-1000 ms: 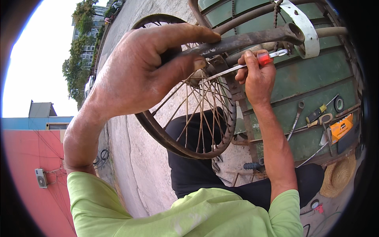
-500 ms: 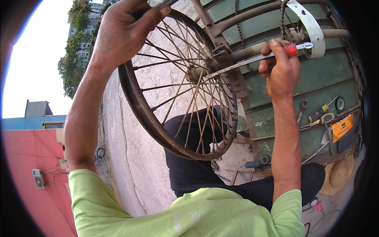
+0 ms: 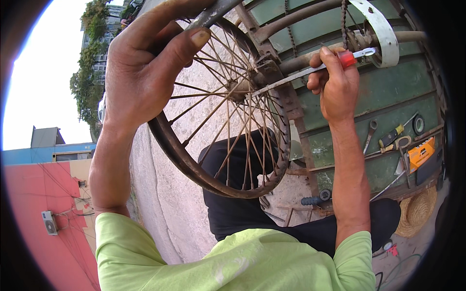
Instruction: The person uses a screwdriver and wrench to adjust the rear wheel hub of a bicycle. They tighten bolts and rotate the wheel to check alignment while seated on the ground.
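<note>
A rusty spoked wheel (image 3: pixel 206 182), its rim without a tyre, stands upright before me, with its hub (image 3: pixel 238 91) beside the cart frame. My left hand (image 3: pixel 145 72), raised over the wheel's upper left, is closed round a grey metal bar (image 3: pixel 216 13); the bar's far end runs out of view. My right hand (image 3: pixel 337 85) is closed on a long, flat wrench-like tool (image 3: pixel 286 79) with a red piece (image 3: pixel 346 58) by the fingers and a silver end beyond. The tool's other end reaches the hub area; whether it grips anything there cannot be told.
Right of the wheel lies a green slatted cart bed (image 3: pixel 398 92) with a rusty axle tube, a chain (image 3: pixel 344 24) and a curved white strip (image 3: pixel 383 34). Screwdrivers, a wrench (image 3: pixel 370 136), a tape roll (image 3: pixel 418 124) and an orange box (image 3: pixel 420 155) lie at right, near a straw hat (image 3: pixel 415 213).
My left hand has come nearer and lower, and more of the grey bar shows. My right hand with the tool has shifted slightly left and up. The wheel's spokes have shifted a little.
</note>
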